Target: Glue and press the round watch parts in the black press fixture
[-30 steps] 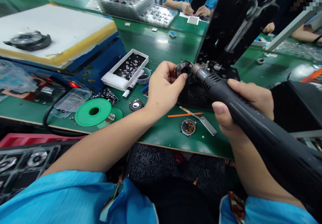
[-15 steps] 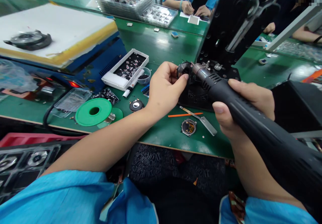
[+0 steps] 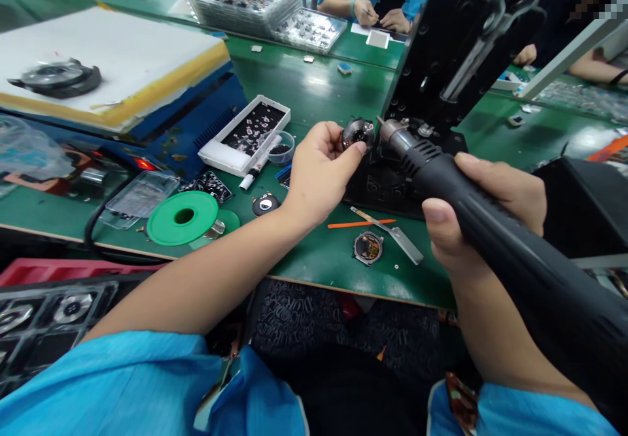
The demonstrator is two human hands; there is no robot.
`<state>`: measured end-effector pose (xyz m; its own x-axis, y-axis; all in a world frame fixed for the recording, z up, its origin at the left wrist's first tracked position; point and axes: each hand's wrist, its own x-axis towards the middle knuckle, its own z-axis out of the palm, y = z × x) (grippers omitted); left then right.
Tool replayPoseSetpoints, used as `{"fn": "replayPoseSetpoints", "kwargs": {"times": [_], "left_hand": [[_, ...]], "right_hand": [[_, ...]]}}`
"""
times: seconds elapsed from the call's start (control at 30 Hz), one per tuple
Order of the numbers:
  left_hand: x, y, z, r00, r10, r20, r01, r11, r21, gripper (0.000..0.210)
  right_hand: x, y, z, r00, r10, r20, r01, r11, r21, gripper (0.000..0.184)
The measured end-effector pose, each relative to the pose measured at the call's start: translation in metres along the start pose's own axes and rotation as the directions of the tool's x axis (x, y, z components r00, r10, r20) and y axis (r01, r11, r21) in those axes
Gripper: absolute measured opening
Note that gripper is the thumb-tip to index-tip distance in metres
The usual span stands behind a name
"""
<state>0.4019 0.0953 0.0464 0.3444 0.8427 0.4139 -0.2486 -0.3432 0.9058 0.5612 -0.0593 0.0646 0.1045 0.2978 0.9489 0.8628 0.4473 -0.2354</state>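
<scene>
Between the thumb and fingers of my left hand (image 3: 321,168) is a round black watch case (image 3: 357,135), tilted up off the table. My right hand (image 3: 483,207) is wrapped round a thick black hot air gun (image 3: 471,217) with a slotted collar. Its narrow metal nozzle (image 3: 392,132) points at the watch case from the right, with a small gap between them. Below my hands, an open watch case (image 3: 367,248) with orange parts inside lies on the green table. Beside it are an orange stick (image 3: 360,224) and a flat metal blade tool (image 3: 406,245).
A black press-like stand (image 3: 426,63) rises just behind the hot air gun. To the left are a white parts tray (image 3: 245,135), a green spool (image 3: 181,218) and a blue heating box with a white top (image 3: 122,50). A co-worker's hands (image 3: 380,16) are across the table.
My right hand has drawn the hot air gun slightly right and down, away from the watch case. My left hand has turned the case a little, showing more of its face.
</scene>
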Motion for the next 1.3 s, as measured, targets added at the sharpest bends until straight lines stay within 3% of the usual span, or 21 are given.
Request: {"fn": "replayPoseSetpoints", "kwargs": {"times": [0.23, 0.5, 0.73, 1.3], "left_hand": [[0.001, 0.003, 0.001, 0.993, -0.119, 0.004, 0.119, 0.991, -0.058, 0.023], [-0.001, 0.021, 0.009, 0.974, -0.226, -0.014, 0.221, 0.964, -0.15, 0.025], [-0.003, 0.033, 0.01, 0.929, -0.371, -0.018, 0.357, 0.906, -0.226, 0.026], [-0.004, 0.035, 0.009, 0.911, -0.411, 0.026, 0.401, 0.871, -0.285, 0.026]], "right_hand": [[0.001, -0.005, 0.002, 0.998, 0.013, -0.068, -0.018, 0.998, -0.068, 0.06], [0.007, -0.004, 0.0, 0.993, -0.102, -0.061, 0.099, 0.994, -0.049, 0.058], [0.007, -0.011, -0.001, 0.998, -0.027, -0.049, 0.024, 0.998, -0.054, 0.05], [0.007, -0.012, -0.001, 0.999, -0.009, -0.032, 0.007, 0.998, -0.064, 0.05]]}}
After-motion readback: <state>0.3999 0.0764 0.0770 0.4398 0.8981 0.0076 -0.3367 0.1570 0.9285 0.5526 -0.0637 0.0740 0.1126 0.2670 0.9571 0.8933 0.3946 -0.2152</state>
